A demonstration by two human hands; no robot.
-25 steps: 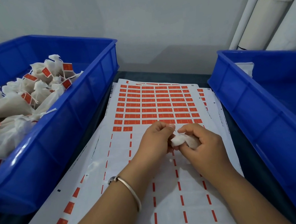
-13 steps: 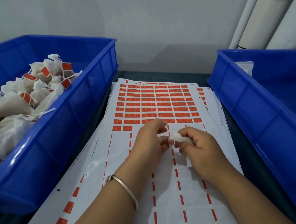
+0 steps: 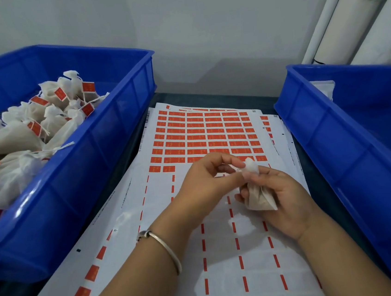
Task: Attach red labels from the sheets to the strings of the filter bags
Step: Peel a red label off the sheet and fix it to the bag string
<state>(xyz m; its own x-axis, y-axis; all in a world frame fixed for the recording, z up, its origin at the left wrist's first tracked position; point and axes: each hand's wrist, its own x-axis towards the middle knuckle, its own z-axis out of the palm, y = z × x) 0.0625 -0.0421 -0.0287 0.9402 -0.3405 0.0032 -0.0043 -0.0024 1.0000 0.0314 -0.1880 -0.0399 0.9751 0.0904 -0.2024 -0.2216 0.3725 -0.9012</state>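
Bare forearms, no sleeves, thin silver bangle [image 3: 162, 245] on left wrist

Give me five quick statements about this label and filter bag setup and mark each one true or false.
1. The right hand holds a filter bag. True.
2. The left bin holds bags that already carry red labels. True.
3. The label sheet lies inside the right bin. False: it lies on the table between the two bins.
4. The left hand rests flat on the sheet. False: it is raised, with its fingertips at the top of the bag.
5. The bracelet is on the right wrist. False: it is on the left wrist.
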